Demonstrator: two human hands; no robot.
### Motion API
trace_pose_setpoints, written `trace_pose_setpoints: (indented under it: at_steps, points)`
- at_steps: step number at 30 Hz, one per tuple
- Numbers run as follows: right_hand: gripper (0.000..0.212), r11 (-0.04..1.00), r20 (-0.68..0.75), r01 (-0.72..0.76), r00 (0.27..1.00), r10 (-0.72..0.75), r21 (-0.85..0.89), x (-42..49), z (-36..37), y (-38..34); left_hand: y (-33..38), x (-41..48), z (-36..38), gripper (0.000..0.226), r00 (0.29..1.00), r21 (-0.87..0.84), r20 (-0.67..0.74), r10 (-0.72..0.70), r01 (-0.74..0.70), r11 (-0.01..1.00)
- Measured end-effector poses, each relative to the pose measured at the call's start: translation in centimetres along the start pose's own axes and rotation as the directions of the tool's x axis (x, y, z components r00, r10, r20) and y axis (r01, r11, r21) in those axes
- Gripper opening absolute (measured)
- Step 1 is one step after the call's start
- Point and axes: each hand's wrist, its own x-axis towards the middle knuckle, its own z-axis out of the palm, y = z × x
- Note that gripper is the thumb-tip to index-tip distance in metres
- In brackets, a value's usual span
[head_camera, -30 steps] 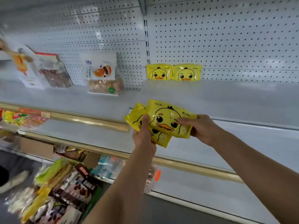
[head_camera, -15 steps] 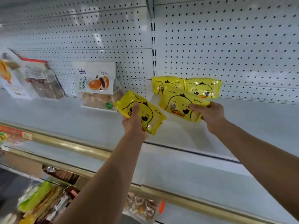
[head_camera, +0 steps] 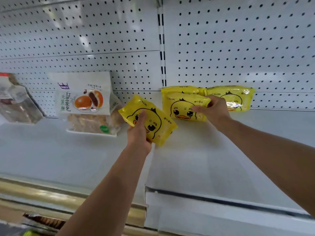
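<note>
Your left hand (head_camera: pixel 139 132) grips one yellow duck packet (head_camera: pixel 153 121) by its lower left part, the thumb laid across the printed face and the other fingers hidden behind it. This tilted packet is held above the shelf (head_camera: pixel 213 159), a little out from the back edge. Its long axis slants from upper left down to lower right, so the duck's crest points up and to the right, toward the pegboard wall (head_camera: pixel 238 48).

Your right hand (head_camera: pixel 213 109) holds a second duck packet (head_camera: pixel 182 108) at its right end, the thumb on the front and the fingers curled round the end. That one stands upright with its face toward you, its long axis level and in line with the shelf's back edge. Its lower edge is down at the shelf; whether it rests there cannot be told.

Directly behind it, a third yellow packet (head_camera: pixel 180 90) leans on the wall, and a fourth (head_camera: pixel 238 97) stands just beside that, partly covered by your right hand. Further left along the back edge stand a white bread bag (head_camera: pixel 85 99) and, near the left end, a clear packet (head_camera: pixel 15 101).
</note>
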Motion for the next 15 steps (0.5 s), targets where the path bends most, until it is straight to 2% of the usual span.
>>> trace_pose_setpoints:
  at_steps: [4,8,11,15]
  points:
    - [0.062,0.999,-0.021,0.028,0.999,-0.029,-0.043,1.2,0.9,-0.5,-0.2,1.3,-0.3,0.021,0.999,-0.007,0.031,-0.009,0.009,1.000]
    - [0.060,0.994,-0.044,0.068,0.996,-0.072,-0.090,1.7,1.7,-0.8,-0.3,2.1,-0.2,0.015,0.992,-0.011,0.125,0.004,-0.003,1.000]
    - [0.064,0.988,-0.080,0.082,0.992,-0.093,-0.128,1.7,2.4,-1.0,-0.3,2.5,0.0,0.021,0.984,0.012,0.180,-0.003,0.001,1.000]
    - [0.068,0.984,-0.153,0.029,0.987,-0.056,-0.177,1.7,3.1,-1.3,-0.5,2.8,0.3,0.029,0.978,0.017,0.210,0.008,-0.012,1.000]
